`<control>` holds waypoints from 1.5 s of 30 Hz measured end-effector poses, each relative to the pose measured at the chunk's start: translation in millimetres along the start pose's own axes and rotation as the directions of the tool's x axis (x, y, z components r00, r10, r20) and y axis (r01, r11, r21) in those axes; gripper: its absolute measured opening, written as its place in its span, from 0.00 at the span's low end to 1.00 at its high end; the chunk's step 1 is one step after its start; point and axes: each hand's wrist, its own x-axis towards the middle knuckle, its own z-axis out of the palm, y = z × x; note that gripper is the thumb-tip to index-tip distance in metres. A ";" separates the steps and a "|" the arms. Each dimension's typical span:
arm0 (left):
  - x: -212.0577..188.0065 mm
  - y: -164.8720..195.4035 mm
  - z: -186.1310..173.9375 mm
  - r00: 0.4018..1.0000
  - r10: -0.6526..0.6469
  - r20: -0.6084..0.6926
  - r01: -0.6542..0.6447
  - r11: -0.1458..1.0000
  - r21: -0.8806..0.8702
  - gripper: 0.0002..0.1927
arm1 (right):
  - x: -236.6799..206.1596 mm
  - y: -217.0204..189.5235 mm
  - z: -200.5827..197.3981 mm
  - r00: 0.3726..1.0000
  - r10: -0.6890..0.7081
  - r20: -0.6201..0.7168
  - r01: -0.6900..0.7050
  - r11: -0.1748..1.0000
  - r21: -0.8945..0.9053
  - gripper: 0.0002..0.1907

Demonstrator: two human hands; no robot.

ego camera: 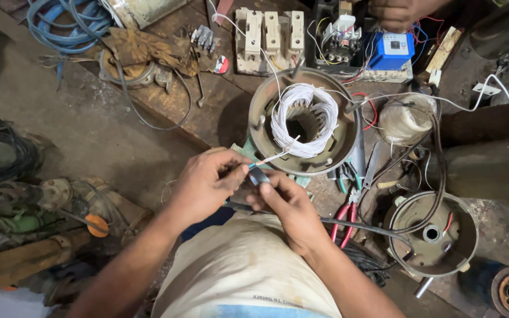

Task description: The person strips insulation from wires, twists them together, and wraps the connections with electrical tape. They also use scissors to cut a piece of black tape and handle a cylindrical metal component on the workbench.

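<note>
While pinching thin white winding wire (pixel 275 156) just below round grey motor stator (pixel 303 122): left hand (pixel 207 182) clenched on it, right hand (pixel 287 203) gripping small grey tape roll (pixel 258 175). Likely light, springy, kink-prone; best held near its end.

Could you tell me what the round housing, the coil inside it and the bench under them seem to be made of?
Round housing: probably cast metal, dull grey-brown, grimy. Coil: wire in white insulation, likely plastic, smooth and bundled in loops. Bench: wood, by its plank seams and worn brown surface.
</note>
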 end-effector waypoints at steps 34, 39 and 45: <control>19.1 -4.4 20.4 0.999 -0.039 -0.034 0.043 0.991 0.128 0.19 | 10.2 -1.4 3.2 0.978 0.108 -0.178 -0.114 0.993 -0.025 0.19; 11.5 -1.8 9.0 0.983 0.178 0.037 -0.181 0.974 0.135 0.10 | 9.3 -4.5 3.1 0.993 -0.075 -0.090 0.018 0.855 -0.518 0.10; 6.8 13.1 -1.2 0.977 0.212 -0.021 -0.207 0.969 0.131 0.08 | 11.6 -57.9 -22.3 0.976 0.189 -0.110 -0.165 0.965 0.202 0.14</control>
